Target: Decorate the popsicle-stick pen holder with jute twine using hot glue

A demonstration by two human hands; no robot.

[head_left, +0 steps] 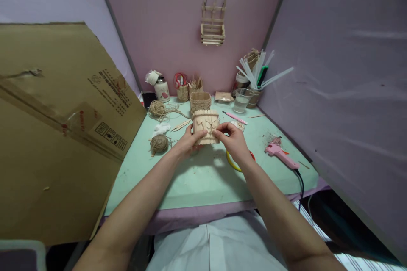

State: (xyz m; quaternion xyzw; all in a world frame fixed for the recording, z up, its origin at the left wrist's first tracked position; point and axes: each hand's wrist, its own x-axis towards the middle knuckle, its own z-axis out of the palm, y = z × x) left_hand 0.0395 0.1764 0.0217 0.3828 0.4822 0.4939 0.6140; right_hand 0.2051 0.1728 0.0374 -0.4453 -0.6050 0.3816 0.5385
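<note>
A small container made of pale wooden sticks (206,118), with leaf-like wood pieces on its front, is held up above the middle of the table. My left hand (190,139) is closed round its left side, thumb on the front. At its right front edge, the fingertips of my right hand (232,137) are pinched together against the wood; whether a small piece lies between them is hidden. Beneath my right wrist are scissors with a yellow and red handle (233,161), partly covered.
A pink glue gun (281,154) with a black cord lies at right. Twine balls (159,144) are at left. Behind stand a woven basket (200,100), a clear cup (241,100) and glue sticks (251,72). A large cardboard sheet (63,135) blocks the left side.
</note>
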